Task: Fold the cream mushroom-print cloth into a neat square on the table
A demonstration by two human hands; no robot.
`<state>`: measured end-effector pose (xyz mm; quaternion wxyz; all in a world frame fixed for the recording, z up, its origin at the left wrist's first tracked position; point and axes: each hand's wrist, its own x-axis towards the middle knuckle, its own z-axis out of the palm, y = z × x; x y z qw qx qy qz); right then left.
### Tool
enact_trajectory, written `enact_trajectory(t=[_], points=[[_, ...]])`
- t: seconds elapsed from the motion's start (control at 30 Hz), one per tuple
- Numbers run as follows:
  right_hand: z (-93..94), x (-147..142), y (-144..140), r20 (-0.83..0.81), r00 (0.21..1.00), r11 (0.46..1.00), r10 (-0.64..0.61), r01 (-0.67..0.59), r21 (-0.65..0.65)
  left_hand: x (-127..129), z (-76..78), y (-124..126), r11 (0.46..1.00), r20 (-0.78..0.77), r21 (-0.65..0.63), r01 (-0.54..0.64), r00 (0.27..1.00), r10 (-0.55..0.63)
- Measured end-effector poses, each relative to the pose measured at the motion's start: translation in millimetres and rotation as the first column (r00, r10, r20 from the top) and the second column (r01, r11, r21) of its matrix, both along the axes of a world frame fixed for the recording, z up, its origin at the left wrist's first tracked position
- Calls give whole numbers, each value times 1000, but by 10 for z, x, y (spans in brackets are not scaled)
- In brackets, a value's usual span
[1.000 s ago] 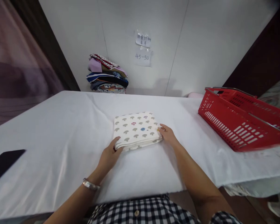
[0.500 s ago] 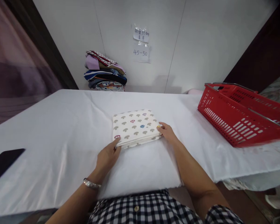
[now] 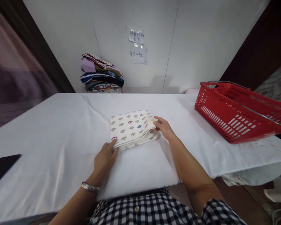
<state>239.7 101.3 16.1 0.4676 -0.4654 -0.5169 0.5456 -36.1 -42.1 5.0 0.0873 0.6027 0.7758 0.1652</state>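
Gripping the folded mushroom-print cloth (image 3: pixel 130 128) at both near corners, the person has it lying flat in the middle of the white-covered table (image 3: pixel 49 131). The left hand (image 3: pixel 104 159) is at the near left corner, thumb on top of the stacked layers and the other fingers tucked under or against the edge; a pinch, as far as can be seen. The right hand (image 3: pixel 163 128) is at the right edge, fingertips curled onto the layers, which splay a little there like pages.

That splay is the risk. The fold is several layers deep, and if only the top layers are caught on the right, the lower ones could slide out and the neat square would fall open. An uneven lift, one hand ahead of the other, could skew the stack the same way. The tablecloth is loose and creased too, so a drag rather than a lift could bunch it under the bundle.

Off to the right stands a red basket (image 3: pixel 236 115), well apart from the cloth. Against the far wall, a pile of folded clothes (image 3: pixel 101 75) sits beneath two paper notes (image 3: pixel 137 47). A dark flat object (image 3: pixel 2 165), perhaps a phone, lies at the near left edge. A bracelet (image 3: pixel 90 187) shows on the left wrist.
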Motion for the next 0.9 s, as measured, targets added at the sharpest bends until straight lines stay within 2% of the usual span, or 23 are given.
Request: enact_trajectory(t=[0.1,0.17,0.27,0.47,0.6,0.67,0.73,0.9], points=[[-139,-13,16,207,978,998,-42,51,-37,-7,-6,-8,1000,5,-11,8,1000,-8],[-206,14,10,281,959,996,-50,69,-60,-8,-9,-9,1000,10,-19,14,1000,-14],[-205,61,-10,315,948,991,-47,83,-103,-5,-7,-1,1000,18,-27,13,1000,-13],[-56,67,-53,402,916,983,-5,78,-167,-22,-36,8,999,26,-20,32,999,-32],[-69,51,-72,290,957,987,-22,66,-144,-51,-86,-2,998,42,17,62,997,-62],[-114,61,-63,198,978,990,-61,85,-116,-52,-99,-7,995,58,55,85,994,-88],[-170,84,-48,176,979,990,-99,116,-85,-43,-99,-9,991,66,87,104,992,-110],[-275,152,-49,420,903,994,-93,110,-16,-28,-77,-9,996,79,36,79,994,-81]])
